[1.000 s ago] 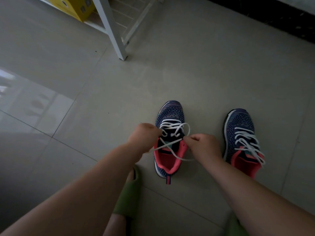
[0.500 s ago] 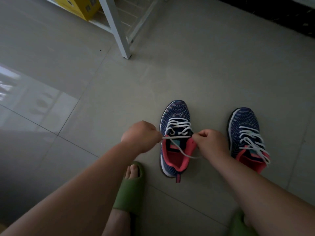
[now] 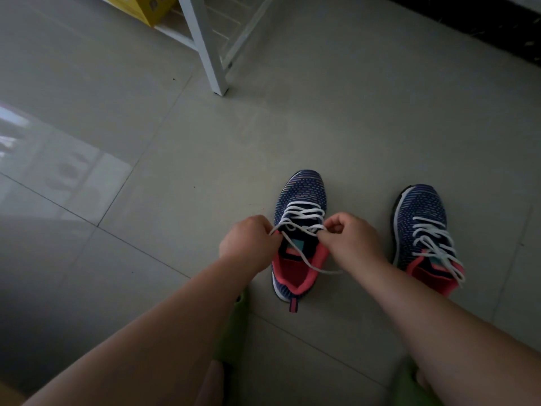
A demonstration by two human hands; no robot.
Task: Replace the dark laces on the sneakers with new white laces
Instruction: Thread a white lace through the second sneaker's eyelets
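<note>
Dim tiled floor (image 3: 292, 127), seen from above. Upper left of the frame: corner of a yellow box (image 3: 149, 7) on the low shelf of a white rack (image 3: 205, 45), whose leg stands on the floor at upper centre.

Lower left: our left forearm runs up toward centre frame. Left hand (image 3: 248, 244), fingers curled, grip clamped on one end of the white lace (image 3: 301, 221) at the left edge of the sneaker's throat. Below the forearm, a green slipper (image 3: 234, 326) shows in part, the foot in it mostly hidden.

Centre: left sneaker (image 3: 298, 238), navy knit upper with pink lining, toe pointing to the top of the frame, flat on the floor. White lace threaded through the eyelets in crossed rows; one loose tail trails down across the pink collar toward the right.

Just right of it: right hand (image 3: 348, 241), fingers curled, grip pinching the lace at the right edge of the throat. Both hands touch the sneaker's sides, lace drawn between them.

Right of frame: second sneaker (image 3: 421, 227), same pattern, apart from the first, already strung with its own white lace (image 3: 436, 241), ends lying loose over the pink collar. Lower right: a second green slipper (image 3: 409, 388) edge under our right forearm. Dark strip (image 3: 483, 22) along the upper right corner.
</note>
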